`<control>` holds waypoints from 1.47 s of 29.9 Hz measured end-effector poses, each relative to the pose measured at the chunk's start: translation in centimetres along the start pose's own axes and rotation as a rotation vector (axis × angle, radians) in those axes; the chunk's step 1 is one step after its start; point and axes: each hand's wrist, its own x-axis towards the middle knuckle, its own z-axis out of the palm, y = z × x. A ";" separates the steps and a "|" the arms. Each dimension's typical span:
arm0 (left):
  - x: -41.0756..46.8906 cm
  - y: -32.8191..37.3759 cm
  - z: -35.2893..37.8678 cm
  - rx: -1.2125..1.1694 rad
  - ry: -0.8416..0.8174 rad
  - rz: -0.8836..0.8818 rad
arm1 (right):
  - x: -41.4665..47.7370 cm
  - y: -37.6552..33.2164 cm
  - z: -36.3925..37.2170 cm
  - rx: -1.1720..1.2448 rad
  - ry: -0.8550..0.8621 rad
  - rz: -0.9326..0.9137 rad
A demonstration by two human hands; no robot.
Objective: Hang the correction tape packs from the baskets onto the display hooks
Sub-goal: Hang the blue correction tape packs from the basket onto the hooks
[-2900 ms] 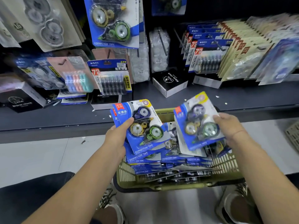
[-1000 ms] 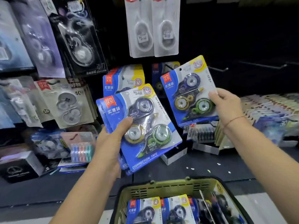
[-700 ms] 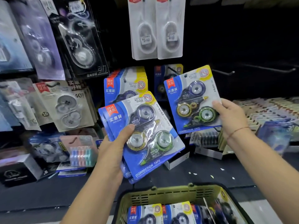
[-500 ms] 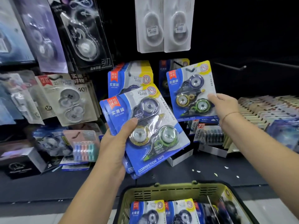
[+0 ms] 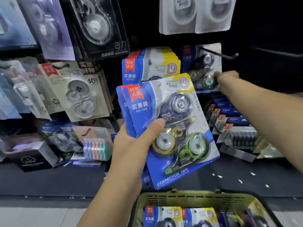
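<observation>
My left hand (image 5: pixel 131 145) gripped a fanned stack of correction tape packs (image 5: pixel 172 128), thumb curled over the front one, above the dark shelf (image 5: pixel 65 181) speckled with pale flecks. My right hand (image 5: pixel 227 77), blurred, pinched the right edge of a single pack (image 5: pixel 203 69) sitting on a black hook (image 5: pixel 229 55) of the dark display wall (image 5: pixel 262 22), just right of a hung row of like packs (image 5: pixel 152 66). Below, an olive basket (image 5: pixel 188 198) holding more packs stood before the shelf, with pale floor (image 5: pixel 41 217) beside it.
</observation>
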 end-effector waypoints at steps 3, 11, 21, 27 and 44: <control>0.0 0.0 0.1 -0.001 0.008 -0.001 | -1.3 0.2 0.0 -0.074 0.001 0.020; -1.5 -0.2 1.0 -0.066 -0.021 -0.039 | -16.3 3.3 -5.2 0.074 -0.246 -0.336; -4.7 -2.3 3.4 -0.100 -0.045 -0.148 | -30.1 9.9 -11.2 0.061 -0.555 -0.253; -5.2 -2.5 3.1 -0.067 -0.053 -0.170 | -29.7 11.1 -11.5 0.094 -0.398 -0.216; -4.0 -1.0 1.2 0.057 0.102 0.089 | -20.0 7.0 -13.9 0.235 -0.131 -0.479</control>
